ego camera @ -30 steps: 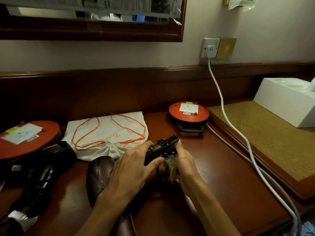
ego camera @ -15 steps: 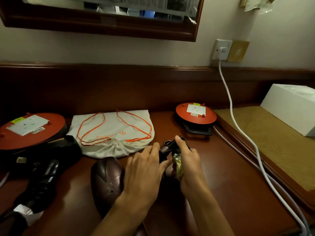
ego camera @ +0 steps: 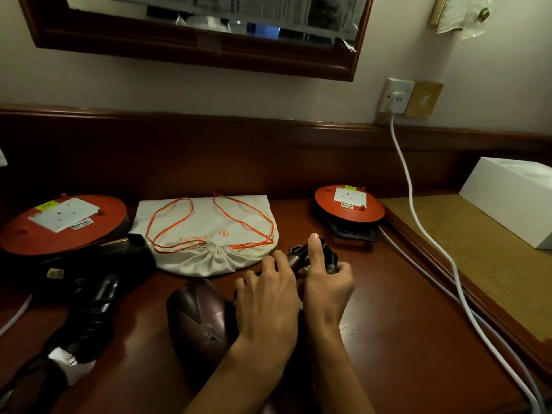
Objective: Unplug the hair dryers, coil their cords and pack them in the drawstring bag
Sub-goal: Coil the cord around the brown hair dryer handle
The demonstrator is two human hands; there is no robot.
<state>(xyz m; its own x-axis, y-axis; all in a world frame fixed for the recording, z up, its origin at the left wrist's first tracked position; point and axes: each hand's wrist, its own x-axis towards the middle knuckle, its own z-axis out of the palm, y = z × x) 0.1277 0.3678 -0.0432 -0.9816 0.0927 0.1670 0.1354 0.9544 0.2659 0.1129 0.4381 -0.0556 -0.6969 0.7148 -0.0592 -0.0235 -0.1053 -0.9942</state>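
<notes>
Head view shows the left hand [ego camera: 270, 297] and the right hand [ego camera: 325, 282] both closed around the handle end of the brown hair dryer [ego camera: 198, 315], where the black cord [ego camera: 298, 252] is bundled. To do it well, keep the loops tight against the handle. Its long axis runs from 7 to 1 o'clock, the body toward 7. At 11 o'clock, near the hands, lies the drawstring bag [ego camera: 209, 234], still closed.

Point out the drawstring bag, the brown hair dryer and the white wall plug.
drawstring bag [ego camera: 209, 234]: head view, middle of the cloth body.
brown hair dryer [ego camera: 197, 318]: head view, on its rounded body.
white wall plug [ego camera: 398, 100]: head view, on the plug's face.
</notes>
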